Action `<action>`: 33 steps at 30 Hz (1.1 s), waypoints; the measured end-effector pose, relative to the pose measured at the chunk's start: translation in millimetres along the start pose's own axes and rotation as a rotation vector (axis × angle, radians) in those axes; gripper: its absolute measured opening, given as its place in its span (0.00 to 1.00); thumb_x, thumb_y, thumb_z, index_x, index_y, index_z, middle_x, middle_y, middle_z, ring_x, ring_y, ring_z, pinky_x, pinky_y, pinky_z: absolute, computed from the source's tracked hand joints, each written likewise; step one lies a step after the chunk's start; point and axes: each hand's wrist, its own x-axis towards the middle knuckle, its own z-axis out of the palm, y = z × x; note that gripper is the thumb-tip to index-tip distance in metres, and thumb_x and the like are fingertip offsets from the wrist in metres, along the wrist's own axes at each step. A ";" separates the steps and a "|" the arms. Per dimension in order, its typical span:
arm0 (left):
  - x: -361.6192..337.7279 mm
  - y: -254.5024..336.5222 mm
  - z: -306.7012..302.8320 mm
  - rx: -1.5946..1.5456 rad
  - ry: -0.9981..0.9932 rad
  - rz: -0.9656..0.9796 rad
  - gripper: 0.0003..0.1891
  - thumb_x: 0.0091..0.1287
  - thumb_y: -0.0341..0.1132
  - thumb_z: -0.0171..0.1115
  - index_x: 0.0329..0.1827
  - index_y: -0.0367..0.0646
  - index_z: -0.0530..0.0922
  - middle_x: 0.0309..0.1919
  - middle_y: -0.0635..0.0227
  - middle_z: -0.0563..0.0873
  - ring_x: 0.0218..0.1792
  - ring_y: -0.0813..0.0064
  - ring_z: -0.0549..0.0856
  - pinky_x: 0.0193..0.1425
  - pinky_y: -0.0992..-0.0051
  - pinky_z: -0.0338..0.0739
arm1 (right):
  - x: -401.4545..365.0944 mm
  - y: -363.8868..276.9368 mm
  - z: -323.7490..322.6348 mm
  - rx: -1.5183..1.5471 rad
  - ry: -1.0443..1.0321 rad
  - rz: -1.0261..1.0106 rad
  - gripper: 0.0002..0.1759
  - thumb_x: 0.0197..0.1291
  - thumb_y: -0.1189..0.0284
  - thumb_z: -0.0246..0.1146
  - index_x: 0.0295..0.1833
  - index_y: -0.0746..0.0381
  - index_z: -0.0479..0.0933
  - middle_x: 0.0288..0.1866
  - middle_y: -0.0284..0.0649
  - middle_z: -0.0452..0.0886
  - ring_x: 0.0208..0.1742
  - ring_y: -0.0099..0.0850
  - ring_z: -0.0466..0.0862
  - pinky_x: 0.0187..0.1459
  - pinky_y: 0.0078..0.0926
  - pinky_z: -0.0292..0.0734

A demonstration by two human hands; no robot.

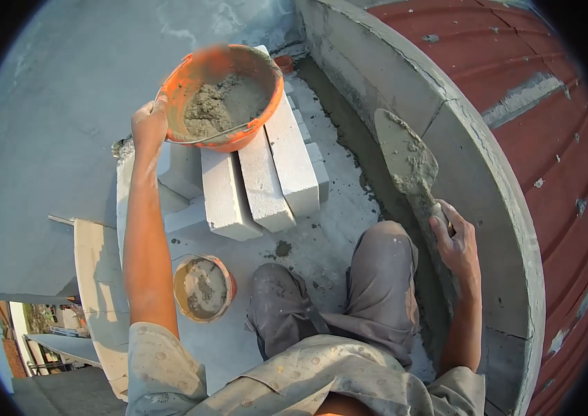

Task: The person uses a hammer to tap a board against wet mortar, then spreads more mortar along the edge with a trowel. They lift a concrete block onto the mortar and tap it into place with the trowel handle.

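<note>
Your left grip [149, 126] is closed on the rim of the orange bucket [235, 144], which is over the white blocks [228, 194], though whether it rests on them you cannot tell; your right grip [457, 243] wraps the trowel [405, 156] handle, right of the blocks. Held at one side, the bucket could tip under the mortar's [214, 111] weight and spill onto them.

I list: large orange bucket [241, 139], one; smaller bucket [181, 288], one; trowel [407, 156], one; bare hands, two, left hand [150, 126] and right hand [457, 243]; knees [385, 256], two; long white blocks [290, 156], three foremost, others partly hidden, their number unclear to me; curved wall [477, 180], one
</note>
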 end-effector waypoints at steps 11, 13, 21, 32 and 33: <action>-47.3 63.3 26.3 0.287 0.113 0.138 0.17 0.72 0.42 0.55 0.41 0.34 0.83 0.36 0.44 0.87 0.43 0.43 0.86 0.48 0.54 0.78 | 193.0 -211.1 105.9 -0.719 -0.424 -0.597 0.15 0.64 0.62 0.61 0.41 0.64 0.83 0.25 0.46 0.81 0.25 0.39 0.84 0.27 0.37 0.79; -40.0 61.6 23.3 0.307 0.152 0.138 0.18 0.71 0.42 0.55 0.41 0.33 0.83 0.37 0.43 0.87 0.44 0.43 0.86 0.50 0.54 0.78 | 186.3 -236.4 91.1 -0.466 -0.659 -0.259 0.17 0.66 0.59 0.60 0.41 0.63 0.84 0.20 0.39 0.77 0.20 0.30 0.81 0.21 0.33 0.76; 10.8 -17.0 1.0 0.108 0.037 -0.094 0.21 0.74 0.44 0.54 0.37 0.30 0.81 0.22 0.58 0.84 0.22 0.69 0.82 0.28 0.67 0.74 | 200.6 -194.4 50.3 0.164 -0.592 -0.092 0.25 0.69 0.51 0.61 0.54 0.63 0.80 0.25 0.33 0.78 0.18 0.16 0.76 0.15 0.13 0.72; 34.8 -64.0 -18.7 -0.101 0.016 -0.361 0.13 0.71 0.45 0.63 0.38 0.43 0.80 0.25 0.72 0.80 0.17 0.85 0.73 0.19 0.84 0.62 | 63.9 18.4 -22.3 0.308 -0.483 0.334 0.22 0.69 0.56 0.62 0.56 0.64 0.80 0.26 0.32 0.77 0.19 0.16 0.74 0.18 0.17 0.72; 31.6 -62.0 -17.6 -0.109 0.024 -0.357 0.13 0.71 0.45 0.63 0.38 0.43 0.80 0.25 0.72 0.80 0.17 0.85 0.72 0.19 0.84 0.62 | 44.5 34.6 -18.0 0.165 -0.423 0.381 0.22 0.68 0.56 0.62 0.56 0.62 0.82 0.29 0.36 0.80 0.24 0.22 0.79 0.24 0.24 0.76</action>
